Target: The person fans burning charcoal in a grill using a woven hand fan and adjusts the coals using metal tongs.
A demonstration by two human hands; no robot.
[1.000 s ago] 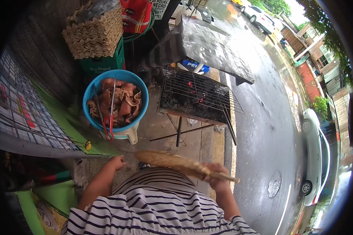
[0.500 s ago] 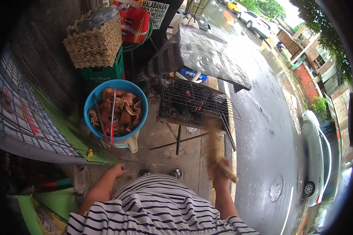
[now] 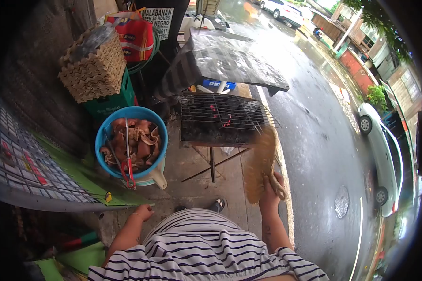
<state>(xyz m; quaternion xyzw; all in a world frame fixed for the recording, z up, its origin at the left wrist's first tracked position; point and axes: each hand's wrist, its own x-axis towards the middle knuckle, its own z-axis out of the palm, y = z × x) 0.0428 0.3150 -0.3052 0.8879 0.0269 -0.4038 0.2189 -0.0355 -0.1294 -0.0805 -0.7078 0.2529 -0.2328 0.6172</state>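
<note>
My right hand (image 3: 271,189) is closed around the handle of a tan woven hand fan (image 3: 260,164). The fan is smeared by motion and stands at the front right corner of a charcoal grill (image 3: 215,136). Red embers (image 3: 226,120) glow among dark coals beneath the wire grate (image 3: 197,108). My left hand (image 3: 145,213) hangs beside my body, fingers curled, close to the corner of a green-edged table (image 3: 126,201); I see nothing in it. In a blue basin (image 3: 164,136) lie pieces of meat (image 3: 143,140) with red-handled tongs (image 3: 128,166) resting on top.
The basin rests on a pale stool (image 3: 157,178). Egg trays (image 3: 91,70) are stacked on a green crate (image 3: 110,105) behind it. A table with a checked cover (image 3: 229,56) stands beyond the grill. On the right runs a wet road (image 3: 309,140) with a parked white car (image 3: 380,159).
The fan in my right hand has swung and now shows its broad face near the grill's corner. The whole view has shifted slightly. My left hand stays low by my side.
</note>
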